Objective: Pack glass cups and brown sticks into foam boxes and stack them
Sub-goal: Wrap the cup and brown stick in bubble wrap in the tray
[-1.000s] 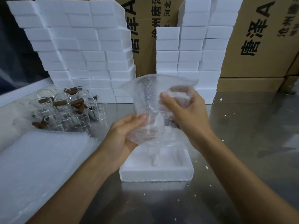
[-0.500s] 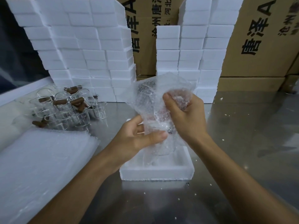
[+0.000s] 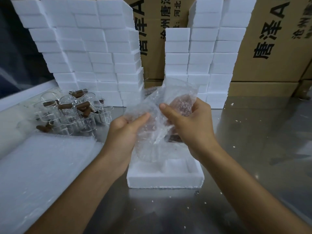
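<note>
Foam boxes dominate the bench: 2 tall stacks of shut white ones at the back, left stack (image 3: 87,53) wide and leaning in steps, right stack (image 3: 207,53) narrower, both in front of printed cartons (image 3: 273,39). Steel table (image 3: 253,149) carries foam crumbs.

Pile of bubble-wrap sheets (image 3: 42,166) lies front-left, just beside the cluster of glass cups (image 3: 72,115), approx. a dozen, brown sticks (image 3: 65,105) lying in and among them, well apart from the hands.

1 open foam box (image 3: 165,176) sits centre-front, cavity up, moulded recess visible on its right side, nothing seated in it that I can see.

Bubble-wrap bundle (image 3: 157,119) is held directly above that box. Something clear inside, prob. 1 glass cup; a dark patch at lower right may be a stick, can't confirm through the film.

Left hand (image 3: 125,130): fingers curled, thumb pressing wrap from the left. Right hand (image 3: 190,125): thumb on front of the wrap, fingers curled round its back, upper part.

Step in hand, judged: wrapping 1 cup before boxing. Not yet packed.

Next move calls for: close loose top flap, keep both grips firm (film slippery, glass fragile), lower bundle into the cavity w/ stick toward the recess, then lid and stack.
</note>
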A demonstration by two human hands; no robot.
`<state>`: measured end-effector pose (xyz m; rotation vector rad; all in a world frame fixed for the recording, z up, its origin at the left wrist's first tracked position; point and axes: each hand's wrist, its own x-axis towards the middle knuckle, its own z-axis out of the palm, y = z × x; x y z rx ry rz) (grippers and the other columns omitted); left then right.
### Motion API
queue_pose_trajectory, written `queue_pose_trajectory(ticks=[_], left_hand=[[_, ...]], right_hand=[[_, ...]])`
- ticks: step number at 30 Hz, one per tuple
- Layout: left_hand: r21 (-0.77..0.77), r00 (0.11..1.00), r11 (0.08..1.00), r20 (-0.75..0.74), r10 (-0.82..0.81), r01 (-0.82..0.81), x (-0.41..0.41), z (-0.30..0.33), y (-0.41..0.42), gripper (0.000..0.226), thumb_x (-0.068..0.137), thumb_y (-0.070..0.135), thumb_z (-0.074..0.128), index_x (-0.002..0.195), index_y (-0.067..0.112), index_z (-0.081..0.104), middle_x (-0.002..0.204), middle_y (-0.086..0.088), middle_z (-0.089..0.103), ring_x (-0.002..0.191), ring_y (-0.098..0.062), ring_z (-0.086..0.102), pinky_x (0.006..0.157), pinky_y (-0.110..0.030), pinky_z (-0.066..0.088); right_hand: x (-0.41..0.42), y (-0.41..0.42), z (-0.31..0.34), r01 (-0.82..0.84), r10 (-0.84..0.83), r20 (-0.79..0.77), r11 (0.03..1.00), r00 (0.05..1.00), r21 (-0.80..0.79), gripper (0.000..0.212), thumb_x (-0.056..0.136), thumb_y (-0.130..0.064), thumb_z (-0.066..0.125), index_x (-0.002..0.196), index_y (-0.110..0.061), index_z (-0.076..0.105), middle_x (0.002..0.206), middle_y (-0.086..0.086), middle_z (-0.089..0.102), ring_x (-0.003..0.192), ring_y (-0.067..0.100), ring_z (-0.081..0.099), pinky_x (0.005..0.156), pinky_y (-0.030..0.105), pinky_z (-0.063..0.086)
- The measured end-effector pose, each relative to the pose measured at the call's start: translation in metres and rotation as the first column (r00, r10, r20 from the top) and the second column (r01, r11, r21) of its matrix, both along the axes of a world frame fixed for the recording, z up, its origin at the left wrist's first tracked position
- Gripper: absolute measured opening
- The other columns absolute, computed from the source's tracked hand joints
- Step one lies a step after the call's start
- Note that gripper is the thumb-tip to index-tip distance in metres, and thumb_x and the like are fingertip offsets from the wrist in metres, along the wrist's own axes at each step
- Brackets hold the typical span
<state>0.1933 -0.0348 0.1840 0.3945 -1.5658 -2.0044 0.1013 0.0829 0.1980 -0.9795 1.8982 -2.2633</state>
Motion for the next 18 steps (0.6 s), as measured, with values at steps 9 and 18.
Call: queue_pose_trajectory(ticks=[9,18], left_hand=[[0.055,0.938,0.941,0.112,0.327,-0.334,0.006,0.002,-0.027,0.021,0.098,0.035,0.059,0.086,0.019,0.067,0.085,0.001,0.077,0.086,-0.019,0.073,0.087,-0.047,0.057],[0.185,0.949,0.935,0.150,0.277,-0.302,0.005,0.004,-0.036,0.030,0.101,0.036,0.051,0.109,0.013,0.069,0.097,-0.008,0.077,0.082,-0.027,0.075,0.060,-0.039,0.059]], right_hand=[[0.000,0.000,-0.008,0.259,-0.244,-0.265,0.966,0.933,0.023,0.052,0.085,-0.039,0.076,0.122,-0.035,0.040,0.116,-0.007,0.053,0.090,0.004,0.064,0.069,0.015,0.052],[0.008,-0.012,-0.036,0.135,0.179,-0.593,0.885,0.785,0.446,0.041,0.099,-0.052,0.048,0.112,-0.020,0.070,0.102,-0.009,0.070,0.089,0.004,0.059,0.079,0.021,0.045]])
